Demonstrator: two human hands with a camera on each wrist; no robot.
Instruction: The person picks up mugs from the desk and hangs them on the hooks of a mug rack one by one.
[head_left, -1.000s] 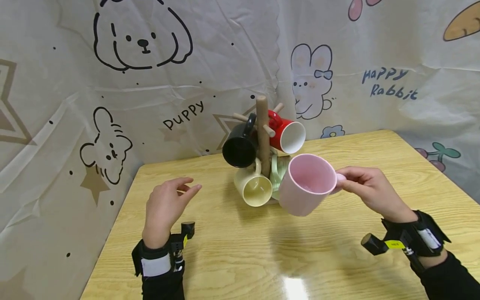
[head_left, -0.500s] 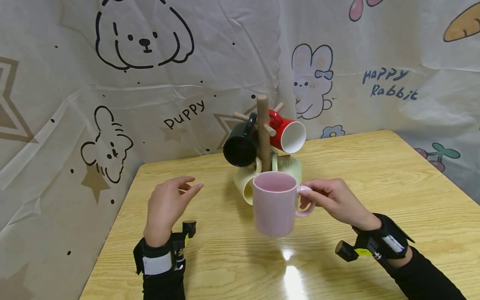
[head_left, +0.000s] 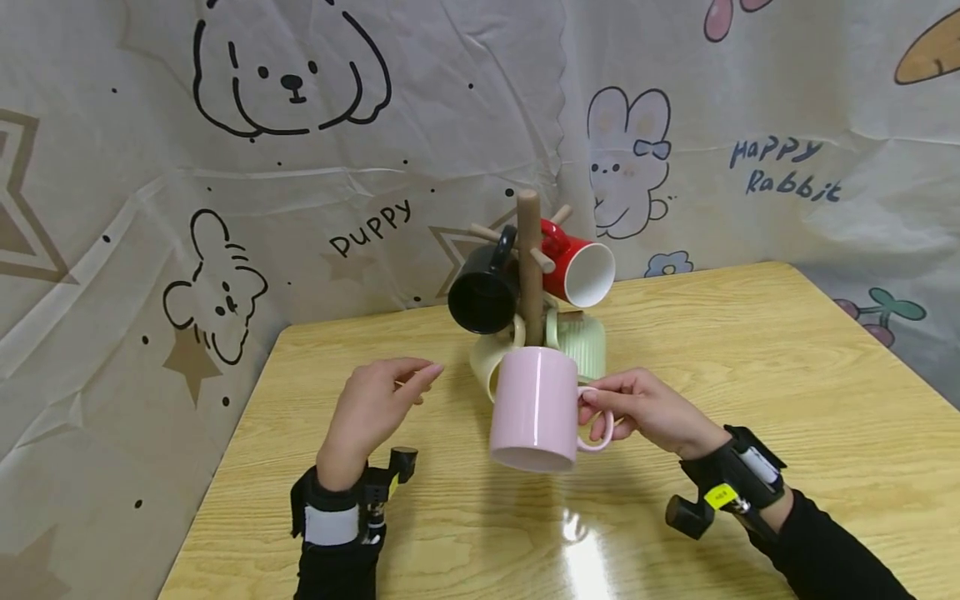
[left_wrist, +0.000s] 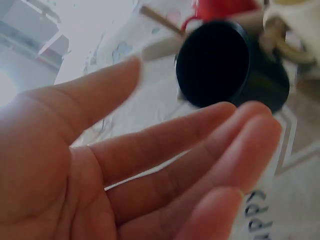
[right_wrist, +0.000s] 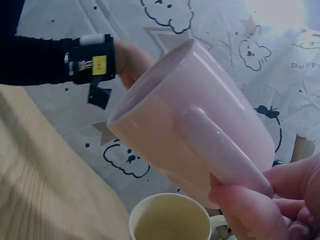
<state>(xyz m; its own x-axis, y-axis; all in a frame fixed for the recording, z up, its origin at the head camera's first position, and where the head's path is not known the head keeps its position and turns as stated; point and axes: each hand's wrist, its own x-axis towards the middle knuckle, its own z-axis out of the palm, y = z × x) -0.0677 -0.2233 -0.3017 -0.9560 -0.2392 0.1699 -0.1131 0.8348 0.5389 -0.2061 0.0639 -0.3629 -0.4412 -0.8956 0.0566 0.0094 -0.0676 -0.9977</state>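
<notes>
My right hand [head_left: 651, 412] pinches the handle of a pink mug [head_left: 534, 400] with thumb and fingers. Tilted in the air before the mug tree [head_left: 529, 275], the mug shows its glossy side and a pale round end low down in the head view. Its body also fills the middle of the right wrist view, handle toward the camera. To the left, my left hand [head_left: 378, 404] hovers over the table, holding nothing, its fingers loosely extended. In the left wrist view, a black mug [left_wrist: 215, 65] appears beyond those fingertips.
Wooden pegs carry the black mug and a red mug [head_left: 577, 271] above. Below hang a cream-yellow mug [head_left: 483, 358], partly hidden by the pink one, and a ribbed pale green mug [head_left: 585, 346]. The wooden table [head_left: 712, 342] meets a printed cloth [head_left: 450, 108] behind.
The pink mug has moved left and toward the middle in my right hand, and has tilted so its inside no longer shows in the head view. My left hand has shifted right.
</notes>
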